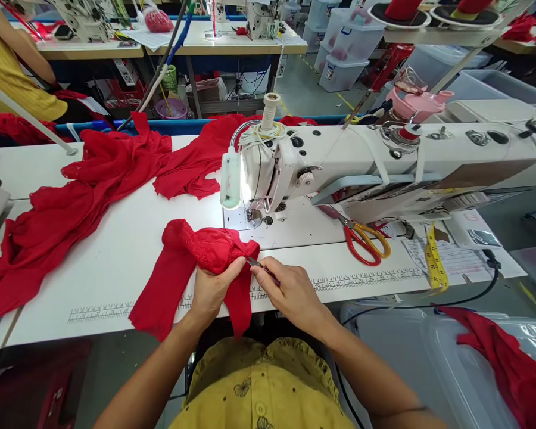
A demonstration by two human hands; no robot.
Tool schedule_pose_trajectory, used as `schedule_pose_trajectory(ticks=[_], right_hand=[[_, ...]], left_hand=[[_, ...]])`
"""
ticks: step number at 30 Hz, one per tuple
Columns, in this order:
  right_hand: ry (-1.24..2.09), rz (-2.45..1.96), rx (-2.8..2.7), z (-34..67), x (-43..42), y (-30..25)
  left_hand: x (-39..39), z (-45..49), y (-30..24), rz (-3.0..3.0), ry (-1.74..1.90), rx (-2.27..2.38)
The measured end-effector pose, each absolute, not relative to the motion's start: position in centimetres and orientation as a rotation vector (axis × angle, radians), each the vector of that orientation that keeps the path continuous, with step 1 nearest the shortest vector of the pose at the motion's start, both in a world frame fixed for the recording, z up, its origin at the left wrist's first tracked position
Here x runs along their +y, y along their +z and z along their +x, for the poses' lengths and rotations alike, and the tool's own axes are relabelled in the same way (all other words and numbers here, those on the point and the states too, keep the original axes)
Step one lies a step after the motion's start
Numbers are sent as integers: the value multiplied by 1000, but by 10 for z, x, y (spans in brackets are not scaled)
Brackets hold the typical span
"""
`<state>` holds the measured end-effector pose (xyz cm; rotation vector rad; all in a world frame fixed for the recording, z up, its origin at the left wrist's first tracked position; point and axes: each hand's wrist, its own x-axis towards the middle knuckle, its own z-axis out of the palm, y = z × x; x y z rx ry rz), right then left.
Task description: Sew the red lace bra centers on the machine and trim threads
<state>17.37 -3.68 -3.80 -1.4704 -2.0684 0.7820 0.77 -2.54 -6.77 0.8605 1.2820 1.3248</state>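
Note:
My left hand (pixel 217 289) is closed on a red lace-edged garment piece (pixel 212 247), pinching it between thumb and fingers above the front of the table. The garment's red fabric hangs down on both sides of this hand. In my right hand (pixel 290 292) is a slim pointed metal tool (pixel 255 262), whose tip touches the red fabric beside my left thumb. Most of the tool is hidden by my fingers, so its exact kind does not show. Just beyond the garment stands a white sewing machine (pixel 268 161), its needle area lit.
Red-and-yellow-handled scissors (pixel 361 235) lie under the machine arm, with a yellow tape measure (pixel 434 262) to their right. More red fabric (pixel 80 196) spreads across the left side. Plastic bins (pixel 397 357) stand at lower right. A co-worker in yellow (pixel 22 71) sits at upper left.

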Motion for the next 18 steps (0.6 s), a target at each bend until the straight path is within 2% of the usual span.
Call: schedule_pose_trajectory(ticks=[18], right_hand=[[907, -1475, -1996, 173, -36, -35]], left_hand=[[-26, 6, -69, 895, 1299, 1306]])
